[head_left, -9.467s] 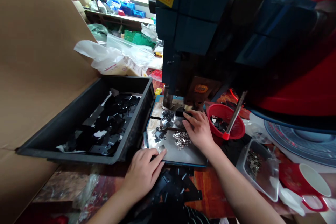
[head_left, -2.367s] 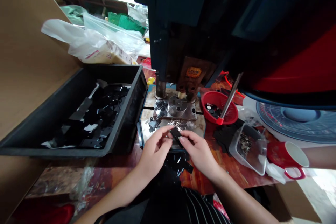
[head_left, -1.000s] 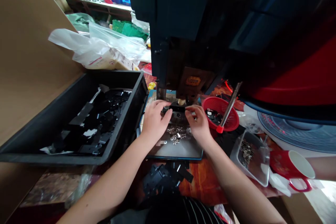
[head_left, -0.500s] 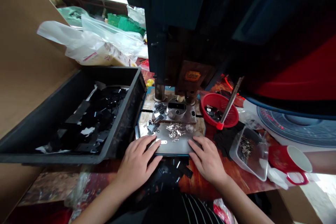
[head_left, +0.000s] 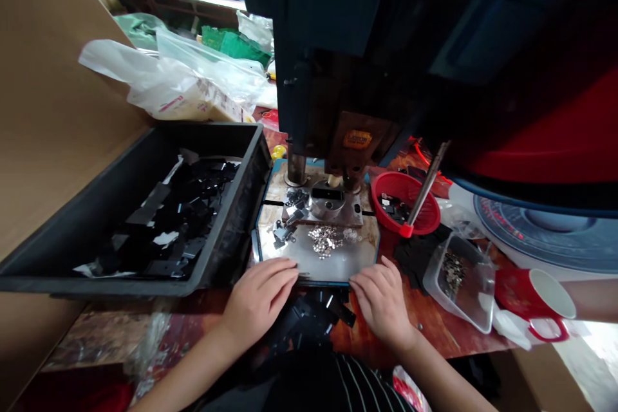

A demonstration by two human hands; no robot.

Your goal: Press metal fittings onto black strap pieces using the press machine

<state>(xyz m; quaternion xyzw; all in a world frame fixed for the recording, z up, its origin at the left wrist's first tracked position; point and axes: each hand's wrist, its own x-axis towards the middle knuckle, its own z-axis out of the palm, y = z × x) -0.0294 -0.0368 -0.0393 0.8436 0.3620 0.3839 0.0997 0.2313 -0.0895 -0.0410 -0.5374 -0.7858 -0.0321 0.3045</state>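
Observation:
My left hand (head_left: 263,299) is at the front left of the metal plate (head_left: 318,270) under the press (head_left: 355,135), fingers drawn together. From its fingertips a thin edge of a small flat metal piece (head_left: 304,275) pokes out, mostly hidden. At the plate's front right corner rests my right hand (head_left: 383,302), empty, fingers loosely bent against the edge. A heap of small shiny metal bits (head_left: 324,241) lies mid-plate. Left of it are dark and silver flat pieces (head_left: 283,232). Behind sits the die (head_left: 328,205) with its dark slot.
A large black bin (head_left: 193,286) of dark sheet pieces stands left. To the right are a red basket (head_left: 427,219), a metal rod (head_left: 425,187) above it, a clear tub (head_left: 476,306) and a red mug (head_left: 516,296). Dark scraps (head_left: 313,318) lie before the plate.
Both hands have drawn back slightly towards the plate's front edge. The pale holed piece, earlier flat beside my left fingertips, now shows only as a thin edge there. The view has shifted slightly.

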